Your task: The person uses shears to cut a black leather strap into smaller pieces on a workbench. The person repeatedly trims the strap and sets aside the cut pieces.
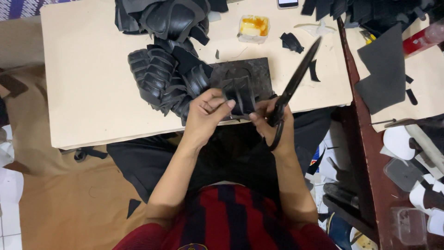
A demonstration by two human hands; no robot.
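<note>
Both the left hand [206, 110] and right hand [273, 121] pinch a black leather piece [240, 95] between them; right also grips scissors [290, 90].

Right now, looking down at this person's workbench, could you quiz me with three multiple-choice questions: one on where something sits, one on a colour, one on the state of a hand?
1. Where is the small tub of glue?
A. On the far side of the board
B. On the floor
C. In the person's lap

2. What colour are the stacked cut pieces?
A. White
B. Black
C. Red

3. What is the right hand doing?
A. Resting flat and empty
B. Gripping the scissors
C. Holding a phone

Answers: 1 A, the tub stands near the top edge of the pale board. 2 B, the whole pile is black. 3 B, its fingers wrap the scissor handles while the left hand pinches a black piece.
</note>
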